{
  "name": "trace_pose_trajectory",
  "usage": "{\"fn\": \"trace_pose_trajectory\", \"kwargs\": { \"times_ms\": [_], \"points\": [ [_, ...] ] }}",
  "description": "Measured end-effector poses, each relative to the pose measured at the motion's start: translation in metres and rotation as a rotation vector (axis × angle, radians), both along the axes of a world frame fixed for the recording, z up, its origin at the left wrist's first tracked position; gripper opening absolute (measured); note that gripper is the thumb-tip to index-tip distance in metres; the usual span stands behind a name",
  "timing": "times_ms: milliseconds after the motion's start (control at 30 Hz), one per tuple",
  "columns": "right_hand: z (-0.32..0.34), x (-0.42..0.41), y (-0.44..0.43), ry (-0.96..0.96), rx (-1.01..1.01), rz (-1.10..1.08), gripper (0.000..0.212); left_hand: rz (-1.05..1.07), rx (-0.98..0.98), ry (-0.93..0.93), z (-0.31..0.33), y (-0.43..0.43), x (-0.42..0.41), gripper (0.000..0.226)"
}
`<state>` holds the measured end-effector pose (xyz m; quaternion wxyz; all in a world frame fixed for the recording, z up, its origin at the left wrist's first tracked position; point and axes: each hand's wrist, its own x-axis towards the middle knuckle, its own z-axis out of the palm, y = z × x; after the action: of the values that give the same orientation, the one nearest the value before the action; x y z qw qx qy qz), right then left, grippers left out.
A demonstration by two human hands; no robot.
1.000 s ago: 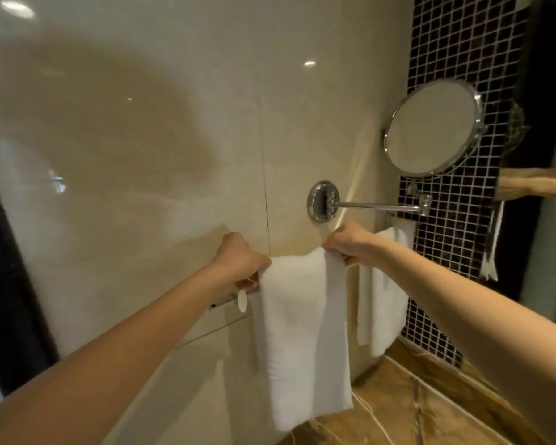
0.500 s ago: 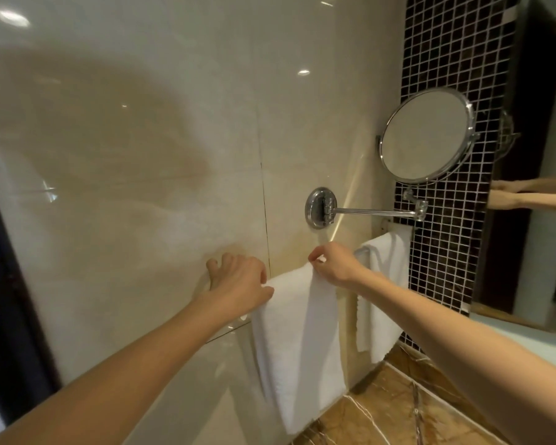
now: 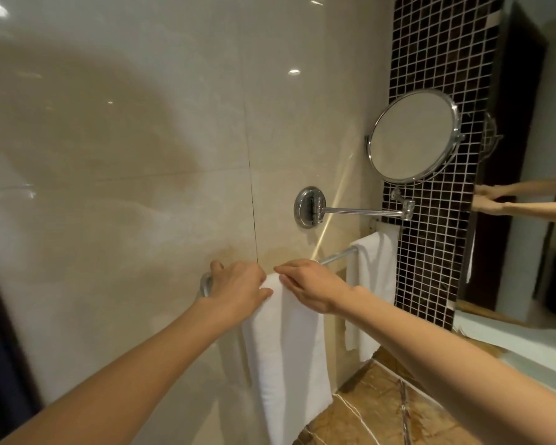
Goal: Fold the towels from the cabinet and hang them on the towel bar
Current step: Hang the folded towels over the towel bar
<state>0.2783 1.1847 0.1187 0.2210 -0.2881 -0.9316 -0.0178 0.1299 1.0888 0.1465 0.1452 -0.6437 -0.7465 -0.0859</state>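
A folded white towel (image 3: 286,354) hangs over the chrome towel bar (image 3: 337,256) on the beige tiled wall. My left hand (image 3: 238,290) rests on the towel's top left edge, its fingers reaching over the bar towards the wall and its thumb against the cloth. My right hand (image 3: 312,287) lies on the towel's top right, fingers straight and pointing left. The two hands almost meet over the fold. Further right on the same bar hangs a second folded white towel (image 3: 374,271).
A round chrome mirror (image 3: 413,136) on a swing arm (image 3: 363,211) juts from the wall just above the bar. Right of it come dark mosaic tiles (image 3: 430,59) and a wall mirror reflecting my arms. Below are a brown marble counter (image 3: 382,409) and a white basin (image 3: 527,348).
Both hands have loosened from pinching the towel's top corners and now lie flat on its fold, closer together. The view has tilted slightly up and left.
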Motion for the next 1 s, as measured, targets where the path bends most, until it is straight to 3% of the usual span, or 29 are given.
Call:
{"fn": "trace_pose_trajectory", "kwargs": {
  "times_ms": [200,367,500,867,1000],
  "points": [
    [0.001,-0.001,-0.003,-0.019,-0.026,-0.031,0.034,-0.013,0.038,-0.032,0.001,-0.005,0.006,0.026],
    [0.006,0.001,-0.001,0.014,-0.073,-0.029,0.038,-0.265,0.485,-0.138,-0.010,-0.029,0.026,0.018],
    [0.008,0.003,-0.003,0.017,-0.064,-0.026,0.041,-0.433,0.559,-0.325,-0.044,-0.047,0.032,0.014],
    [0.005,-0.013,-0.024,0.033,-0.009,0.027,0.040,-0.290,0.492,-0.632,-0.141,-0.052,0.022,0.018],
    [-0.001,-0.021,-0.025,0.058,-0.011,0.033,0.038,-0.089,0.516,-0.820,-0.187,-0.046,0.013,0.031]
  ]
}}
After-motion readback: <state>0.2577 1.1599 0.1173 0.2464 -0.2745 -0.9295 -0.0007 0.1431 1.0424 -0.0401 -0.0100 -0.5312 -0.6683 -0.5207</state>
